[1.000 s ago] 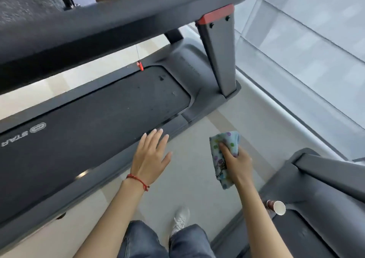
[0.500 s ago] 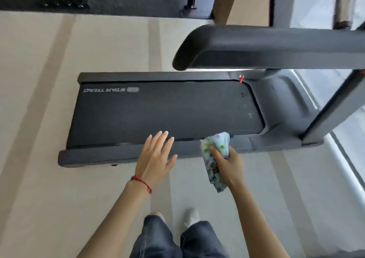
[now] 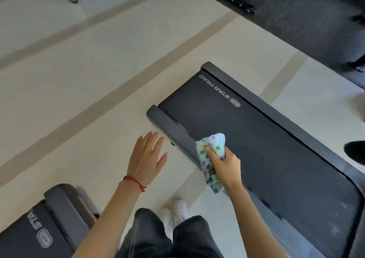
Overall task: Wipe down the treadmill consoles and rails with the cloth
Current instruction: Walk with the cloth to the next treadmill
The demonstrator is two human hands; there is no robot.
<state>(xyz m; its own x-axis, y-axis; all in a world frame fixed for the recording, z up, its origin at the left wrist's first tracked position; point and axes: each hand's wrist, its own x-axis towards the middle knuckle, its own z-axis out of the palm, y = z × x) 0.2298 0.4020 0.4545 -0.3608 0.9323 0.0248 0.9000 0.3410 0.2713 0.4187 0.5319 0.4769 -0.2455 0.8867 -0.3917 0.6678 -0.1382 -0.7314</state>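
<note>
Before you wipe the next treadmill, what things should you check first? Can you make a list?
1. Cloth in hand: ok, the right hand grips it, bunched up.
2. Left hand free to steady: ok, open and holding nothing.
3. Treadmill within reach: ok, its side edge lies just under the cloth.
4. Console and rails in sight: not ok, only the belt and deck show; the view points at the floor.
5. Footing: ok, both shoes stand on bare floor between the two treadmills.
6. Cloth clean enough: cannot tell.
</note>
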